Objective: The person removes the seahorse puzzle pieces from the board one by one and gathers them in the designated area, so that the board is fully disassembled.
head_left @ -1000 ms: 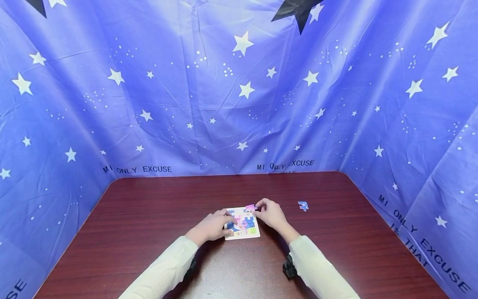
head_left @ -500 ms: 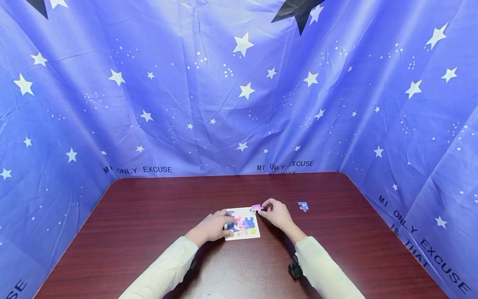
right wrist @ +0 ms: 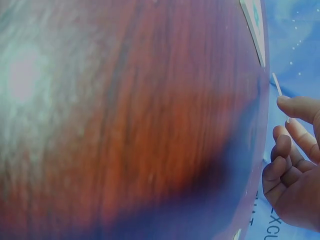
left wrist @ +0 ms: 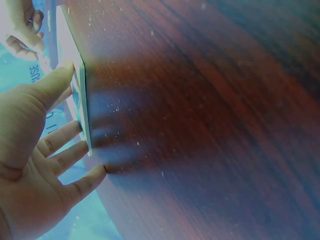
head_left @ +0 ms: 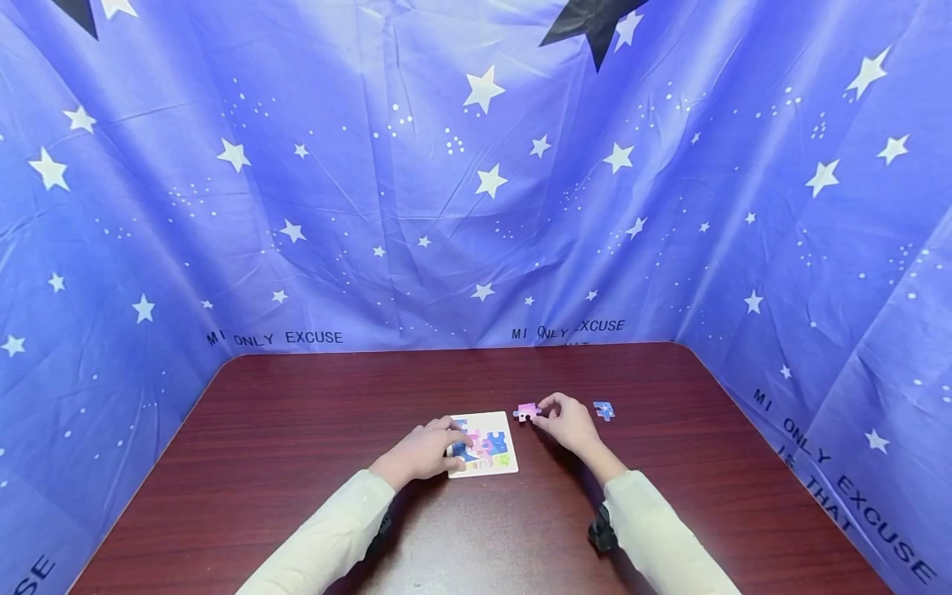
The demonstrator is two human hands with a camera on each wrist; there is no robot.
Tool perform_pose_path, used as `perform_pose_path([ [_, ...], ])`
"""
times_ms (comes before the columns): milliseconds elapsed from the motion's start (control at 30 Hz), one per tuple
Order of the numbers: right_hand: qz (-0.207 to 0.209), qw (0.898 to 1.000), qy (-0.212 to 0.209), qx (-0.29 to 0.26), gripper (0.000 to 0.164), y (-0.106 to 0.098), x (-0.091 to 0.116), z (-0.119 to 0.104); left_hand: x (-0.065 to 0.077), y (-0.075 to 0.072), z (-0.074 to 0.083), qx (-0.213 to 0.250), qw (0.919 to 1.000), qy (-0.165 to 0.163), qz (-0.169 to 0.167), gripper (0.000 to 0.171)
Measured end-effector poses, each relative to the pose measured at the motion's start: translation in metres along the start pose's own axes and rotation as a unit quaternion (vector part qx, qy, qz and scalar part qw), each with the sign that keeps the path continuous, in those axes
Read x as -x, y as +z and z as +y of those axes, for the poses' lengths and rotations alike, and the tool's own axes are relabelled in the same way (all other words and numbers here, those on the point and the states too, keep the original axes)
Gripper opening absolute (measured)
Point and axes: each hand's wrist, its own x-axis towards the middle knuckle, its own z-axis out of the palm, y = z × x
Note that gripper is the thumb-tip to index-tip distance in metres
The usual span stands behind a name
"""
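A square jigsaw tray [head_left: 492,420] lies on the table with blue, pink and yellow pieces in its lower part and bare white backing along its top. My left hand [head_left: 422,450] rests at the tray's left side. The left wrist view shows its thumb and spread, fairly straight fingers touching the tray's edge [left wrist: 83,95]. Right of the tray, my right hand [head_left: 571,426] pinches a pink jigsaw piece [head_left: 527,411] between thumb and forefinger. That piece appears as a thin edge in the right wrist view, above the table, with the other fingers curled.
A blue jigsaw piece [head_left: 604,410] with a white star lies on the dark red wooden table [head_left: 297,405], just right of my right hand. Blue star-printed curtains [head_left: 416,190] stand around the table's back and sides.
My right hand has drawn the pink jigsaw piece rightward, off the tray's top right corner and past its edge. My left hand has stayed on the tray.
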Motion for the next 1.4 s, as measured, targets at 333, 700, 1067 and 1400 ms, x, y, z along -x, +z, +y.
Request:
perform_pose_path([
  [333, 0.005, 1.0, 0.003, 0.004, 0.024, -0.009, 0.0, 0.012, 0.0, 0.001, 0.0, -0.001, 1.0, -0.003, 0.001, 0.033],
  [700, 0.01, 1.0, 0.005, -0.003, 0.025, -0.019, -0.002, 0.027, -0.002, 0.004, -0.002, -0.003, 1.0, 0.001, 0.005, 0.034],
  [1067, 0.023, 1.0, 0.009, 0.002, 0.025, -0.029, -0.003, 0.037, -0.001, 0.003, -0.001, -0.004, 1.0, 0.003, 0.007, 0.034],
  [1400, 0.024, 1.0, 0.011, 0.007, 0.025, -0.035, -0.002, 0.047, 0.0, 0.002, 0.0, -0.002, 1.0, 0.004, 0.007, 0.034],
])
